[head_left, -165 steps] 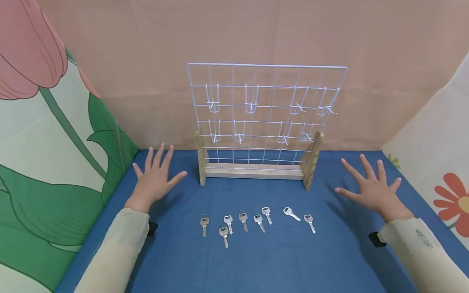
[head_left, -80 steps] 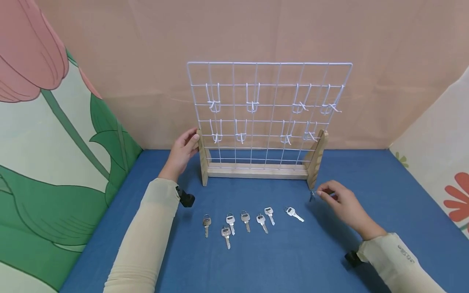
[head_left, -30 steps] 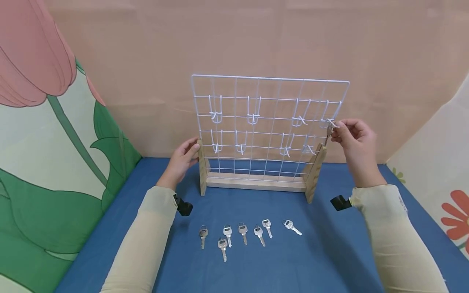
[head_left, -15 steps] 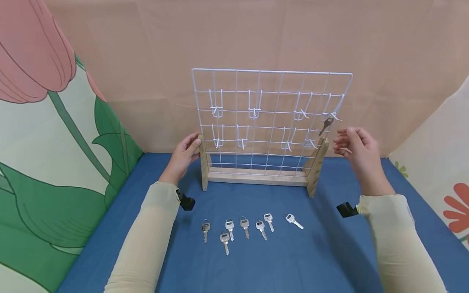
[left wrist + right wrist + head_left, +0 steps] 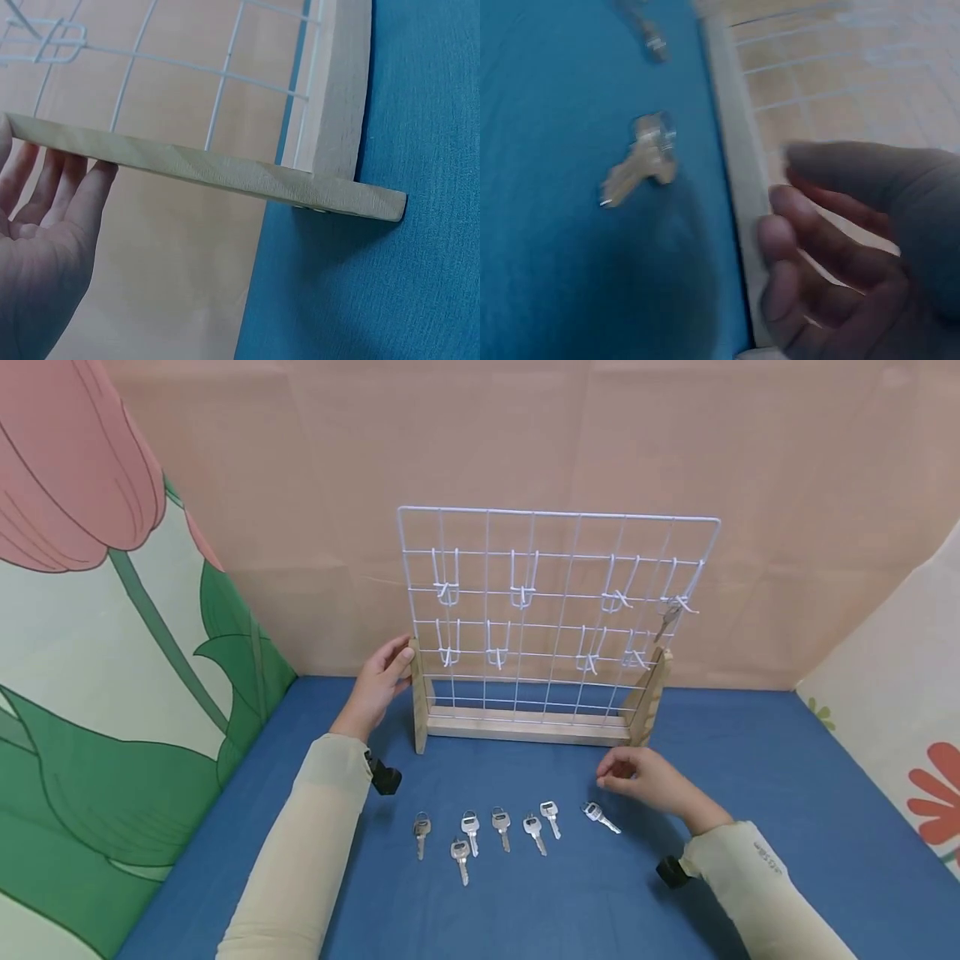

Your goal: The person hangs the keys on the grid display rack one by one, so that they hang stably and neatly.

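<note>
A white wire grid rack (image 5: 558, 514) with several hooks stands upright in a wooden base. My left hand (image 5: 372, 687) grips the rack's left wooden upright (image 5: 202, 166), thumb on the front and fingers behind. One key (image 5: 666, 622) hangs from the far-right hook of the upper row. My right hand (image 5: 647, 783) is low in front of the right upright, fingers loosely curled and holding nothing. Just below its fingertips a silver key with a small ring (image 5: 602, 817) lies on the cloth; the right wrist view shows that key (image 5: 641, 161), blurred, apart from the fingers.
Several more ringed keys lie on the blue cloth (image 5: 555, 910) in front of the rack, from a darker key (image 5: 422, 837) at the left to a silver key (image 5: 550, 817). A beige backdrop (image 5: 315, 460) rises behind; flower-printed panels (image 5: 112, 793) stand at the sides.
My right hand picked up the far-right key, hung it on the upper-right hook, let go and came down towards the cloth. My left hand moved onto the left upright and stays there.
</note>
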Motion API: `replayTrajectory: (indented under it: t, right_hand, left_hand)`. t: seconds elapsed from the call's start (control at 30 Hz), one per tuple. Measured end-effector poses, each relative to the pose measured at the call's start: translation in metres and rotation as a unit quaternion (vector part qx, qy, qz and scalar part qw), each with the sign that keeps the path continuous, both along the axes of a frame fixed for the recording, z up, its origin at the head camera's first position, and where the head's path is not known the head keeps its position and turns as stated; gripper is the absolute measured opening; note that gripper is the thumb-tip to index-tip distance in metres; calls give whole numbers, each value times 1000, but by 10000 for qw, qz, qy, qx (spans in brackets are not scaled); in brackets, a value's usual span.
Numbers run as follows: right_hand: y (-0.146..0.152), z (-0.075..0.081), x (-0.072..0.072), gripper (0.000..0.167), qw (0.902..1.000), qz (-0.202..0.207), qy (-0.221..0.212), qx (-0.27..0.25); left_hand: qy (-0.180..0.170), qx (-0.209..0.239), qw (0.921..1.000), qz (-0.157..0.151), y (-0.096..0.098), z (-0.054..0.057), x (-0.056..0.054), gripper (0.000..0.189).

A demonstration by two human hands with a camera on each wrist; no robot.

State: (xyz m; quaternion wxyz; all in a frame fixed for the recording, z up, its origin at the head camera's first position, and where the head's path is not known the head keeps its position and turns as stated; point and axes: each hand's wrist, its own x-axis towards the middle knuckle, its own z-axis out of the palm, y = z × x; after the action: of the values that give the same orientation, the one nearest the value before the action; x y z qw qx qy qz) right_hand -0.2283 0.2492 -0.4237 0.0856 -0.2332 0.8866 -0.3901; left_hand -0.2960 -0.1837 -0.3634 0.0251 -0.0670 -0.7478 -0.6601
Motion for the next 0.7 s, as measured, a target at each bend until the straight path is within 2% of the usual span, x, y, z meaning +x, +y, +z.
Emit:
replayTrajectory:
  t: [0.1,0.23,0.43,0.7]
  right_hand:
    - [-9,-8,0,5,9973,638,-72,360]
    - [-18,-12,1,6,9927,1039,-288,541]
    - [-21,-9,-3,9,9899,1133,-203,822]
    - [-25,-3,-9,14,9873,1246,-488,854]
  left_hand:
    - [-27,62,10000,6,-2,-4,1,57]
    - [-169,125,9998,18,-2,-8,3,56]
    - [-78,62,10000,-2,3,-4,0,57]
    - [-138,72,9999,50,2,3,-1,55]
